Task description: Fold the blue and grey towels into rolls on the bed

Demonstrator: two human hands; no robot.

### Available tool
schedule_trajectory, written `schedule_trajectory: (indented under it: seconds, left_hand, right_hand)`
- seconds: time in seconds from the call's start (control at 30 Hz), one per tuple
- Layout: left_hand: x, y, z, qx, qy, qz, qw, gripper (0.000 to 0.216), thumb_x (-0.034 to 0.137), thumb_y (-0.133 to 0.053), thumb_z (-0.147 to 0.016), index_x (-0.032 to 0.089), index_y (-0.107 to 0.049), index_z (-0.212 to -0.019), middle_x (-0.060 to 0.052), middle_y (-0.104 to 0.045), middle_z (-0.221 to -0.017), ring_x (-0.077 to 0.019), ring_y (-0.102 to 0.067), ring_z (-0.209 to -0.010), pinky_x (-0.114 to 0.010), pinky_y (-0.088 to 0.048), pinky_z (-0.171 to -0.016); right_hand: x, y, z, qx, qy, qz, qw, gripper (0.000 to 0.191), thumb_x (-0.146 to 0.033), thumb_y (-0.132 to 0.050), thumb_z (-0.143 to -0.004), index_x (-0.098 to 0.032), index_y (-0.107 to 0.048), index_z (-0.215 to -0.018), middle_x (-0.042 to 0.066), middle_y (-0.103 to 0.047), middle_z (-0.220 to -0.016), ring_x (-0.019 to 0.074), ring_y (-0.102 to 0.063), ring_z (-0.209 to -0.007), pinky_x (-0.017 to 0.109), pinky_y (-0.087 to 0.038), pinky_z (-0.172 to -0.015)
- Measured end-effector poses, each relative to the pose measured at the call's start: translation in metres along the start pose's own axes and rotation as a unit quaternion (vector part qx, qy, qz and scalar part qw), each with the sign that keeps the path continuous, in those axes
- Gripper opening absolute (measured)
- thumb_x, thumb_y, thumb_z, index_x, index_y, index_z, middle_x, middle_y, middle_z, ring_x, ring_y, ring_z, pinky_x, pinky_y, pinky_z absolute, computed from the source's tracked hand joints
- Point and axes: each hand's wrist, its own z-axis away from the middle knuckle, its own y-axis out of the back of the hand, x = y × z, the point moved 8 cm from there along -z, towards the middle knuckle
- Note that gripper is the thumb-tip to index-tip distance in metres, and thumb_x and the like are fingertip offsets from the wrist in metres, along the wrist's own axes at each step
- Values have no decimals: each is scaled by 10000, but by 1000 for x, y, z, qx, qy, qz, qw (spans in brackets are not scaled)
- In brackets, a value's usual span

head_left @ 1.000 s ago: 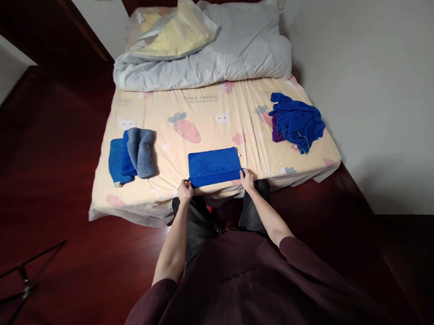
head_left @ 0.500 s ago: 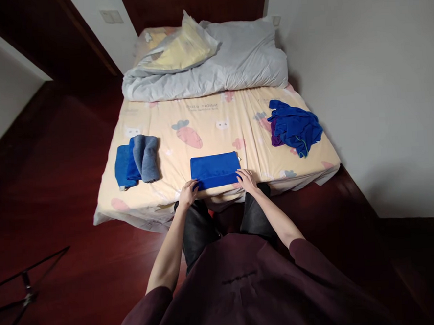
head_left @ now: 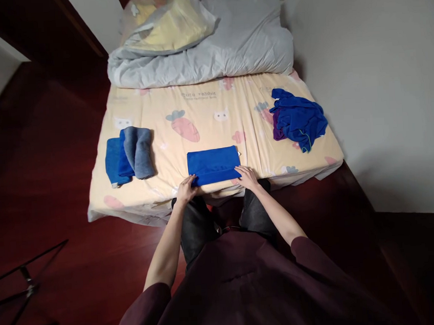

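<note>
A blue towel (head_left: 213, 162) lies flat on the bed, folded to a rectangle with a narrow band along its near edge and a small white tag at its right side. At the near left corner, my left hand (head_left: 186, 189) is closed on the towel's edge. My right hand (head_left: 246, 177) grips the near right corner, thumb side inward and fingers over the cloth. What the fingertips do beneath the edge is partly hidden. Left of the towel sit folded towels, a grey-blue one (head_left: 140, 152) over blue ones (head_left: 116, 161).
A loose heap of blue cloths (head_left: 298, 118) with a purple cloth (head_left: 278, 124) lies at the bed's right. A grey quilt (head_left: 246, 38) and a yellow pillow (head_left: 179, 30) cover the bed's (head_left: 167, 185) far end. A black metal stand (head_left: 29, 289) is on the floor at left.
The camera view has tilted slightly downward, so the bed appears larger and higher. Both hands stay at the near corners of the blue towel, which keeps its folded shape.
</note>
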Motion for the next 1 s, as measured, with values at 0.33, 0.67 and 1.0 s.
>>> schedule_trajectory:
  seconds: [0.33,0.67,1.0]
  left_hand:
    - [-9,10,-24,-6,53,-20,998,645,37,-559,-713,186,-755,-1310,-111,-739,-1338,-298,-668,-1286,-421,-490,-1183]
    - [-16,23,0,26,108,43,993,511,170,-570,-800,162,-746,-1280,-102,-804,-1073,-291,-762,-956,-395,-595,-961]
    - [-7,25,13,82,106,142,981,384,391,-617,-866,166,-701,-1165,-121,-775,-1172,-266,-742,-1065,-366,-619,-925]
  right_hand:
    - [1,3,-26,-11,-5,40,999,573,42,-591,-838,-191,-747,-1339,118,-744,-1333,293,-638,-1264,485,-469,-1132]
    - [15,19,-12,-13,-63,-43,997,352,-161,-693,-943,-266,-789,-1265,77,-785,-1239,262,-734,-1138,401,-567,-1048]
    - [21,17,-2,43,-84,-169,981,293,-309,-770,-885,-245,-792,-1170,71,-802,-1143,267,-744,-1066,394,-580,-980]
